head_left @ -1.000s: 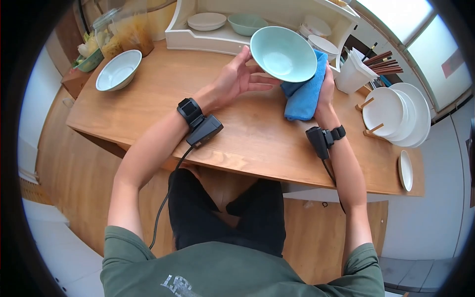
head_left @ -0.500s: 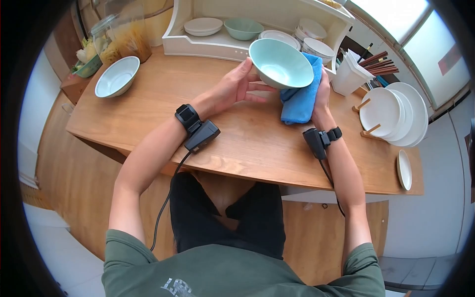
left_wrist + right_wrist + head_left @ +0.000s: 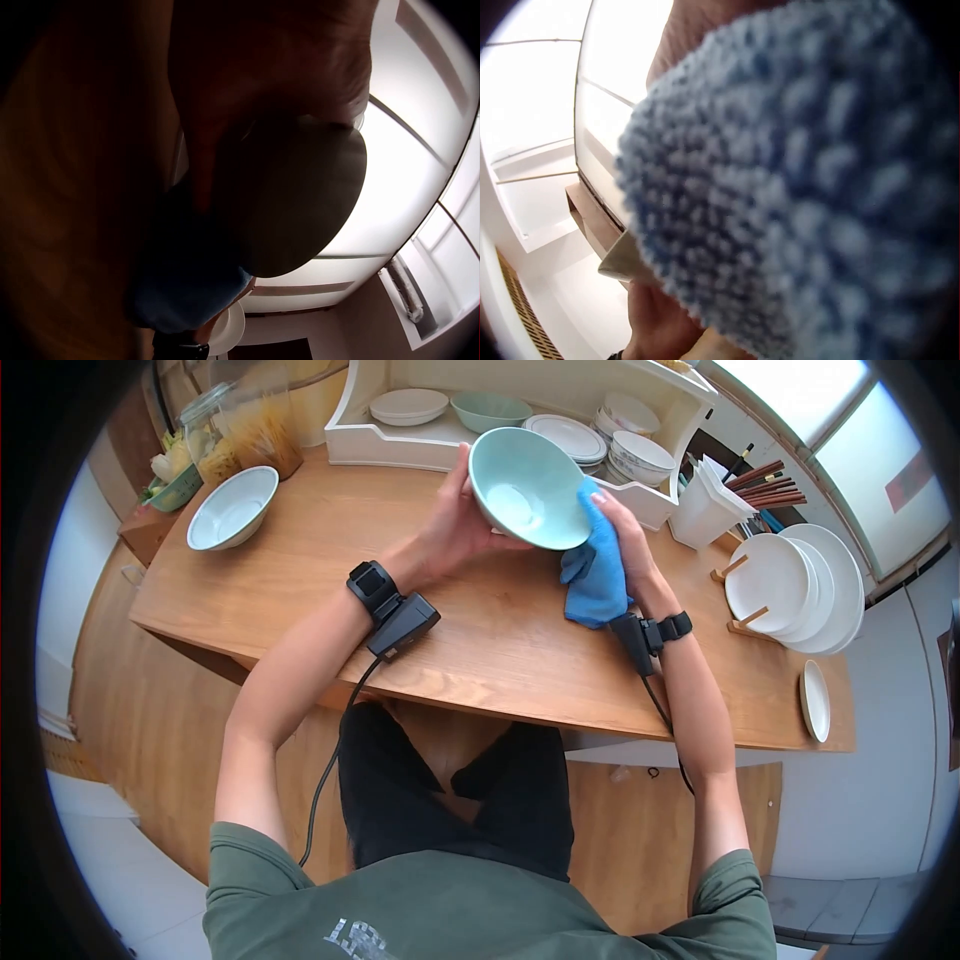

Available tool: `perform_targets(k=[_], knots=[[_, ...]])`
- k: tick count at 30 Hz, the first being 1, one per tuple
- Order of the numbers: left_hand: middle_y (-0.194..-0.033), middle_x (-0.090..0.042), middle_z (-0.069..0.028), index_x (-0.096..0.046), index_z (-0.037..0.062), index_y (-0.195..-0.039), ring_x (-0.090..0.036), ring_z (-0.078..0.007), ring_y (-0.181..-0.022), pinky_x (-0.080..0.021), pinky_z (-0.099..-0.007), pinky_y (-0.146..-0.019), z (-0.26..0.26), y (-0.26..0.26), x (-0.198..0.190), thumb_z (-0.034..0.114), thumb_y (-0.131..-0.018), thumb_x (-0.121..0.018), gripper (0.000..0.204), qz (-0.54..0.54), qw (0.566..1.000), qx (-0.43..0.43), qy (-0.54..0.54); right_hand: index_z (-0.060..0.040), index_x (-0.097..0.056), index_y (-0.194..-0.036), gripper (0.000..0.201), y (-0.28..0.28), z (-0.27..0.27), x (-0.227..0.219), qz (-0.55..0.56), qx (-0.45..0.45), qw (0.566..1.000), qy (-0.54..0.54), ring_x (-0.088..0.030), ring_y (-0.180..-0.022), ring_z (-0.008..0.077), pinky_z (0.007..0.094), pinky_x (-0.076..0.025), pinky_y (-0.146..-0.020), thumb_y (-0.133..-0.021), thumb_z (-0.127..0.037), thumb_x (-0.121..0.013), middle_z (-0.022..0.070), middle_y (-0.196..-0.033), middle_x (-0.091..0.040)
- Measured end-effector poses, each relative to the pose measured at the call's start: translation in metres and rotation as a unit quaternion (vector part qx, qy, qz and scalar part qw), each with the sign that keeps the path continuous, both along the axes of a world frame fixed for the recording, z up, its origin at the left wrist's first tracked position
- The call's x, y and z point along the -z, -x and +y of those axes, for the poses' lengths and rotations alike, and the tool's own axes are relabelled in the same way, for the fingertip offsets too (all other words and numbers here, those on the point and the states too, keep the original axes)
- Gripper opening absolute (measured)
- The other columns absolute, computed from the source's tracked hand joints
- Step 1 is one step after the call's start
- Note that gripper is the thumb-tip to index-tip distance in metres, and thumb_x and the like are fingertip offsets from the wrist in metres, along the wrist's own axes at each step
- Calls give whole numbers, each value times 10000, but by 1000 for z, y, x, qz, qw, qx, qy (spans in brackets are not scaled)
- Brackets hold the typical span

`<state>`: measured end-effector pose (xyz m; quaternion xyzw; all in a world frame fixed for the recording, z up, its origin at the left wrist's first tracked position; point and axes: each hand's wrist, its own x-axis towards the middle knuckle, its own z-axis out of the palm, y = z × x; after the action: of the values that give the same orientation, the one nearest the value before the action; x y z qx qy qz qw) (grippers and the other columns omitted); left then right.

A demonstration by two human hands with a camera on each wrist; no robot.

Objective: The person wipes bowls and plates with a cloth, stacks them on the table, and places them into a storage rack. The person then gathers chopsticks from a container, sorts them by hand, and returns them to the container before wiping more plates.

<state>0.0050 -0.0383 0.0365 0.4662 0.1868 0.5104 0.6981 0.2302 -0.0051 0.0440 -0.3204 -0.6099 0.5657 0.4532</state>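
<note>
A light green bowl (image 3: pixel 528 488) is held tilted above the desk, its inside facing the head camera. The left hand (image 3: pixel 457 530) grips its left side, thumb near the rim and the other fingers behind or under it. At the bowl's right edge the right hand (image 3: pixel 628 538) holds a blue cloth (image 3: pixel 597 575) against the rim, with part of the cloth hanging down. In the left wrist view the bowl (image 3: pixel 300 195) is a dark shape below the left hand (image 3: pixel 270 67). The cloth (image 3: pixel 780 187) fills much of the right wrist view.
On the wooden desk (image 3: pixel 450 650) stand a white bowl (image 3: pixel 233 509) at the left, a white shelf (image 3: pixel 400 448) with dishes at the back, a chopstick holder (image 3: pixel 705 507), racked plates (image 3: pixel 770 585) and a small oval dish (image 3: pixel 815 701) at the right.
The bowl has moved left and turned, with the left hand now gripping its side more closely. The right hand has brought the cloth from behind the bowl to its right rim.
</note>
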Motion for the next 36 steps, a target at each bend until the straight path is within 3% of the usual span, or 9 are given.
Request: perform_targets(k=[5,12,19,24,26,29,31,33,36], knots=[[-1328,-478,-130,-338,134,-1394,-552,-291,-1147,-558,-482,-817,5,10,3,717,-876,-239,787,19,999,3,29,-16,-542,-1150,361,-2,-1,-3,-53,-32,998,12,-521,-689,40,182,-435,-577,-926,-298,-527,1,-888,-586],[-1211,-562,-134,-377,131,-1363,-657,-289,-947,-614,-431,-626,11,15,11,722,-861,-283,781,54,989,83,109,17,-510,-1233,463,-7,-4,-9,-98,-59,993,28,-575,-854,92,212,-468,-742,-911,-313,-553,62,-1020,-615],[-1118,-592,-153,-413,74,-1310,-672,-276,-870,-616,-392,-560,5,19,9,766,-833,-242,857,171,962,144,155,65,-469,-1258,591,-5,-24,-24,-197,-35,971,130,-561,-1037,140,244,-449,-887,-846,-310,-664,123,-1162,-575],[-1129,-590,-155,-412,78,-1313,-672,-279,-870,-613,-418,-581,5,12,6,774,-828,-223,869,148,972,137,120,49,-533,-1205,480,-7,-11,-11,-178,-52,976,110,-587,-962,134,242,-469,-838,-850,-254,-646,107,-1078,-613],[-1132,-590,-160,-404,78,-1323,-672,-284,-866,-603,-439,-637,-2,4,-2,789,-816,-205,896,157,983,38,85,42,-564,-1171,409,-9,-4,-6,-145,-71,982,97,-598,-886,120,233,-481,-778,-863,-224,-606,88,-1019,-630],[-1144,-580,-165,-385,84,-1343,-663,-279,-884,-593,-425,-686,5,8,4,792,-818,-185,903,118,988,82,57,37,-572,-1156,372,-8,1,-4,-113,-55,989,75,-591,-826,102,221,-479,-734,-878,-210,-569,73,-984,-634],[-1187,-550,-165,-344,90,-1371,-636,-259,-941,-592,-384,-707,8,10,4,771,-832,-234,876,84,986,139,41,28,-584,-1115,319,-8,3,-3,-91,-36,993,71,-584,-755,95,231,-487,-668,-887,-192,-547,56,-931,-630],[-1314,-464,-169,-292,92,-1404,-568,-280,-1099,-597,-368,-728,9,4,5,713,-870,-282,819,86,990,107,-14,17,-591,-1072,272,-7,4,-3,-43,6,991,128,-575,-692,94,241,-488,-601,-895,-181,-531,38,-869,-617],[-1319,-458,-143,-300,108,-1404,-552,-266,-1124,-573,-373,-747,6,-2,9,698,-878,-300,791,107,992,40,-62,4,-587,-1054,253,-1,-1,-3,-31,18,994,101,-563,-647,93,240,-481,-556,-904,-189,-520,27,-833,-608]])
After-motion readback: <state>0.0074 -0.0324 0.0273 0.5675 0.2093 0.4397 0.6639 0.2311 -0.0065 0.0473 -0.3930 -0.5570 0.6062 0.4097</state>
